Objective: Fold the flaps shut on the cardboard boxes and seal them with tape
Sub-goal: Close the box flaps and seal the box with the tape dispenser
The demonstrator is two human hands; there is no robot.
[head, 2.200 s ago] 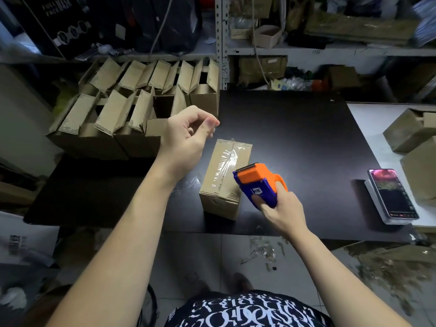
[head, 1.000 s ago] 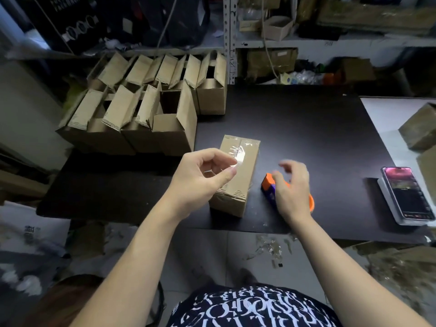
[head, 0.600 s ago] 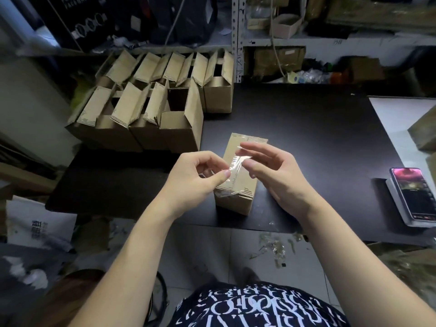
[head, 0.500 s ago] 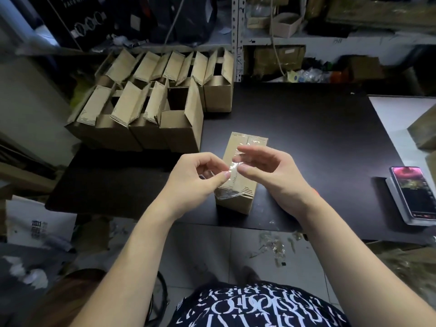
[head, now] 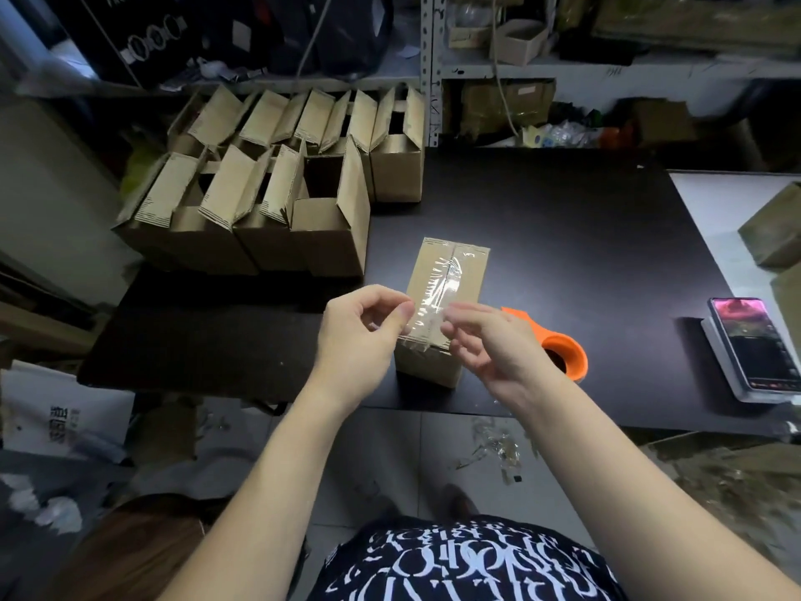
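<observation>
Black table [head: 542,236]; open boxes [head: 268,210] left; shelving [head: 431,67] behind.

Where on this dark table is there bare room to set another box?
Widest bare patch of the black table: behind the taped cardboard box, between the cluster of open cardboard boxes and the smartphone. A narrower strip lies before that cluster. Crowded near middle: left hand, right hand and orange tape dispenser.

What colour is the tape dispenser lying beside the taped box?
Orange, where visible: the plastic tape dispenser shows in the head view, partly behind the right hand.
</observation>
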